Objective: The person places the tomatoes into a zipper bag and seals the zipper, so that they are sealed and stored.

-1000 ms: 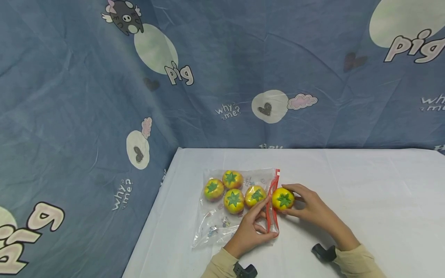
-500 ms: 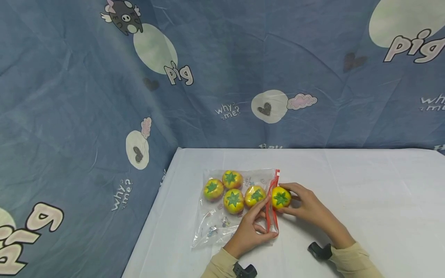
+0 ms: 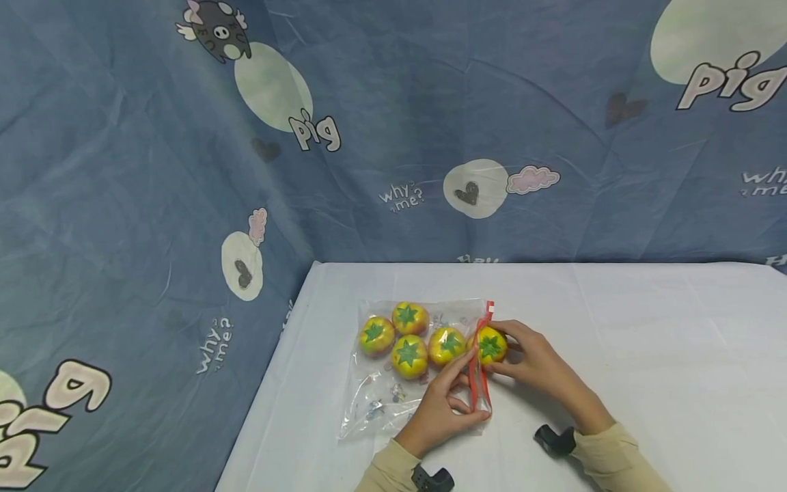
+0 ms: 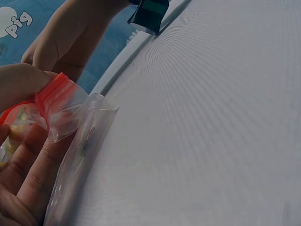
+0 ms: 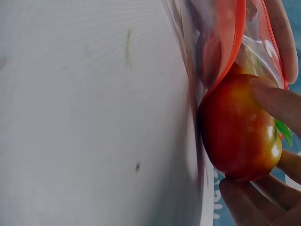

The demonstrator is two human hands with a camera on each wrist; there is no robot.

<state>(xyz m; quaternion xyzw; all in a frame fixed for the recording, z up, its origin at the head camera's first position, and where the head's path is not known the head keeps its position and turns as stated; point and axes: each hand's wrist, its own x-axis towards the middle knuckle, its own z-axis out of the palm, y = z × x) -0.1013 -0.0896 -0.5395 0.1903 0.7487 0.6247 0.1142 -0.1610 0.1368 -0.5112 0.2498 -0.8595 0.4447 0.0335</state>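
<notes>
Between right fingers (image 5: 242, 202): yellow-red fruit (image 5: 237, 132), partly inside red-edged bag (image 3: 365, 410).

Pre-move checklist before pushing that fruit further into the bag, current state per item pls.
1. Bag mouth open: ok, parted.
2. Left hand steadying the mouth: ok, it holds the edge.
3. Right hand gripping the held fruit: ok.
4. Held fruit fully inside: not ok, only partly in.
5. Path ahead clear: not ok, another fruit lies just beyond, inside the bag.
6. Bag intact underneath: cannot tell, hidden.
</notes>
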